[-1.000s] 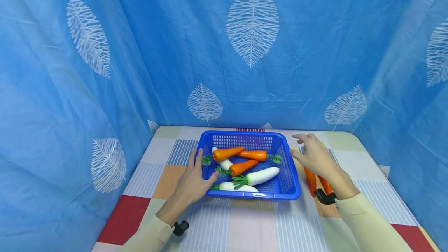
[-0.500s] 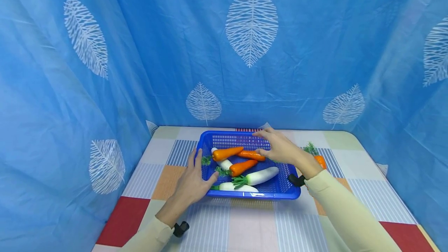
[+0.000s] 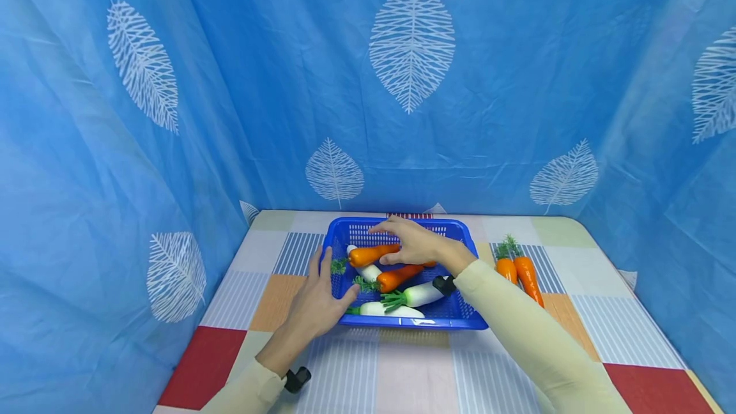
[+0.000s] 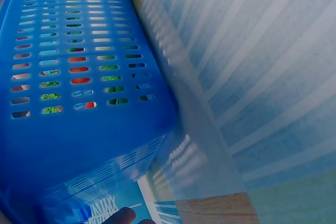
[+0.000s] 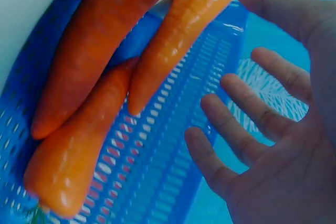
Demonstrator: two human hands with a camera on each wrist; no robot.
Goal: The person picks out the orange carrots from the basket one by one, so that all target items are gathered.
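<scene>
A blue plastic basket (image 3: 425,323) holds several carrots and white radishes with green tops. My left hand (image 3: 316,302) rests at its left front corner, fingers extended along the left side and thumb near the front rim. My right hand (image 3: 416,241) is over the basket, fingers and thumb spread with nothing between them. Nearest to it lies the upper left carrot (image 3: 368,254); another carrot (image 3: 397,278) is closer to the front. A white radish (image 3: 422,294) lies partly behind the right wrist. The right wrist view shows the thumb beside a carrot (image 5: 184,35), contact unclear.
Two carrots, the left one (image 3: 506,269) and the right one (image 3: 530,278), lie on the table right of the basket. A checked cloth (image 3: 414,369) covers the table. Blue curtains (image 3: 276,82) with white leaf prints enclose the back and sides.
My right hand has moved left from beside the table carrots, across the basket, to above the carrots inside. Both table carrots now show more fully. The left hand has stayed put.
</scene>
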